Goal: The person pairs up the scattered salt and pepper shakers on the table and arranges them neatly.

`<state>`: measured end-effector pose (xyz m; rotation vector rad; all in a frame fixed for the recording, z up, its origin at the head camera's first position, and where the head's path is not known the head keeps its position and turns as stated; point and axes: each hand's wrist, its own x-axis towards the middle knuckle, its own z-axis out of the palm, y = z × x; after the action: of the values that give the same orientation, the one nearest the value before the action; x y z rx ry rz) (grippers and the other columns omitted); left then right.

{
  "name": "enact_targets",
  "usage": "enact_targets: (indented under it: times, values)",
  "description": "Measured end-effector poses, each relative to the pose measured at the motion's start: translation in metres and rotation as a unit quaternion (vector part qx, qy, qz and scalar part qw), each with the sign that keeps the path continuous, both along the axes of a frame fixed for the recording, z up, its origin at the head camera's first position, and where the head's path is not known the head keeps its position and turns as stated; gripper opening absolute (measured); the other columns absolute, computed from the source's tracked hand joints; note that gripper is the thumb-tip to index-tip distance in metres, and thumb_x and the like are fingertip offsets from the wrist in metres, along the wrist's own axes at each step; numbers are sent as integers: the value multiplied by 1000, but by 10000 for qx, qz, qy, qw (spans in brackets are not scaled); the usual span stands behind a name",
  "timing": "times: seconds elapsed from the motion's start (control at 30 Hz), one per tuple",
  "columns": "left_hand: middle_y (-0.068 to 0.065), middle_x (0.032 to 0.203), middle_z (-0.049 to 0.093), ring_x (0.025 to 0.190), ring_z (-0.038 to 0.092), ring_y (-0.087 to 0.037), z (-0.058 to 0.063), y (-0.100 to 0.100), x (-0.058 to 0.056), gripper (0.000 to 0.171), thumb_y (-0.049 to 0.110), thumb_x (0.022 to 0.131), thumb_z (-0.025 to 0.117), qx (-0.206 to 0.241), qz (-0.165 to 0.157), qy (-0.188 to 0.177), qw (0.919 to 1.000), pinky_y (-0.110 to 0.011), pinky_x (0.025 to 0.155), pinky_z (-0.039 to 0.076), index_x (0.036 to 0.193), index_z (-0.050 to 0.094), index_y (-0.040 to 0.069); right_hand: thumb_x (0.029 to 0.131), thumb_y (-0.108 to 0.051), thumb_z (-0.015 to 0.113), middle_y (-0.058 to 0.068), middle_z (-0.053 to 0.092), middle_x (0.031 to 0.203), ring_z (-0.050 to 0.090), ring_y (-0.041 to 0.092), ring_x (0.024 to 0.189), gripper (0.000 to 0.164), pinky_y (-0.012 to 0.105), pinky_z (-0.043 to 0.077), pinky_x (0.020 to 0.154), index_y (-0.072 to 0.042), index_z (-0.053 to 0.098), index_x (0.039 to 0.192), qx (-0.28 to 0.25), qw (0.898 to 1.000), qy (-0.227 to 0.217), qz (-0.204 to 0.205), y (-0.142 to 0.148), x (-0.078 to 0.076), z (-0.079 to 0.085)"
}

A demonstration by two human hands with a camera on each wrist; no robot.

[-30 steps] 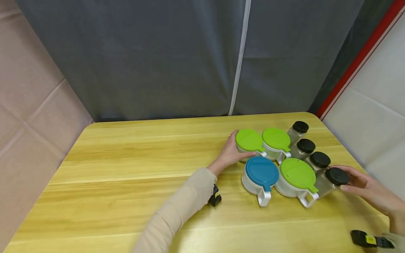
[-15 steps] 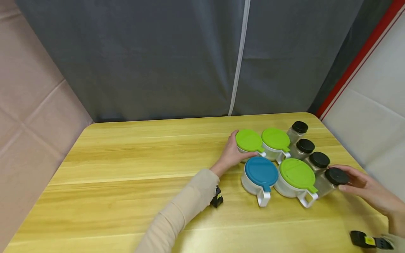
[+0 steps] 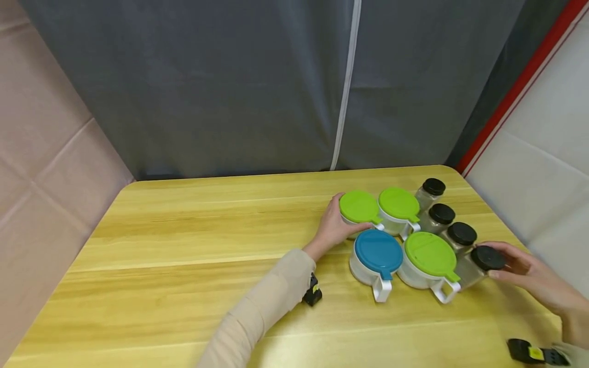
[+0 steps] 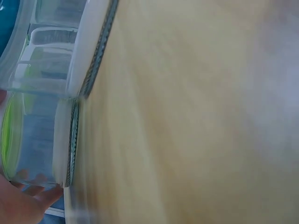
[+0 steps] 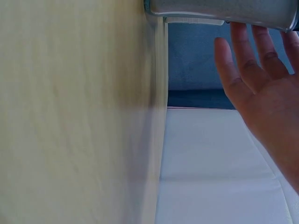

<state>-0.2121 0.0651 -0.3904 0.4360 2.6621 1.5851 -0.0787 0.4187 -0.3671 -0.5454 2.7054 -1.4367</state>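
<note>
My left hand [image 3: 332, 225] holds the side of a green-lidded jar [image 3: 360, 205] at the back left of a jar group, thumb in front and fingers around its far side. In the left wrist view its fingertips lie against that jar's clear wall [image 4: 37, 140]. A blue-lidded jar [image 3: 378, 251] with a white handle stands just in front. At the right end, my right hand [image 3: 529, 271] touches the nearest black-capped jar [image 3: 488, 257]. The right wrist view shows its fingers [image 5: 245, 51] fairly straight against the glass jar [image 5: 224, 10].
Two more green-lidded jars [image 3: 399, 203] [image 3: 430, 254] stand between the hands. Several black-capped jars form a slanting row, including a far one [image 3: 434, 187]. The wooden table [image 3: 184, 255] meets a grey curtain [image 3: 207, 92] behind and a white wall [image 3: 547, 168] at right.
The head view has shifted slightly. Both hands keep their places at the jars, and the jars show no clear movement relative to one another.
</note>
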Motion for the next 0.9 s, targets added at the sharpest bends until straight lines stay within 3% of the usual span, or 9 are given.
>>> enact_targets:
  times: [0.17, 0.4, 0.57, 0.7, 0.83, 0.9]
  values:
    - [-2, 122, 43, 108, 43, -15, 2, -6, -3, 95, 46, 61, 76, 222, 133, -34, 9997, -30, 88, 37, 134, 28, 9, 83, 14, 50, -17, 47, 116, 47, -4, 97, 48, 14, 42, 68, -4, 41, 127, -1, 9998, -72, -198, 2, -1, 3]
    - [-4, 121, 45, 106, 44, -16, 2, -22, -8, 93, 44, 61, 77, 269, 106, -66, 9996, -31, 88, 38, 133, 29, 9, 87, 0, 53, -29, 43, 107, 48, -8, 88, 46, 21, 46, 60, -24, 43, 124, 426, 9932, -565, -927, 7, 2, 12]
    - [-6, 121, 44, 108, 44, -19, 2, -36, -9, 95, 44, 61, 77, 292, 124, -105, 9994, -33, 89, 37, 134, 29, 7, 85, 7, 52, -25, 43, 108, 45, -13, 90, 51, 15, 43, 61, -25, 42, 123, 140, 9941, -80, -1076, 10, 5, 20]
    - [-6, 120, 45, 107, 44, -19, 10, -48, -8, 94, 44, 60, 78, 257, 81, -62, 9996, -34, 88, 37, 133, 30, 8, 80, 18, 49, -15, 46, 113, 46, -9, 96, 57, 9, 40, 66, -15, 42, 127, -343, 9929, 686, -913, 24, -4, 16]
    - [-4, 119, 47, 106, 45, -18, 27, -64, -6, 90, 42, 61, 78, 148, -45, 30, 9999, -34, 88, 38, 131, 32, 10, 73, 29, 47, 2, 49, 118, 49, 4, 97, 59, 12, 42, 69, 8, 37, 127, -1128, 9852, 1225, -411, 70, -29, -10]
    - [-4, 118, 49, 105, 46, -17, 36, -71, -5, 87, 40, 61, 79, 135, -127, 121, 9998, -34, 88, 38, 130, 34, 11, 71, 30, 47, 9, 47, 121, 49, 10, 98, 58, 14, 43, 70, 13, 35, 126, -1209, 9816, 1460, -221, 98, -46, -25]
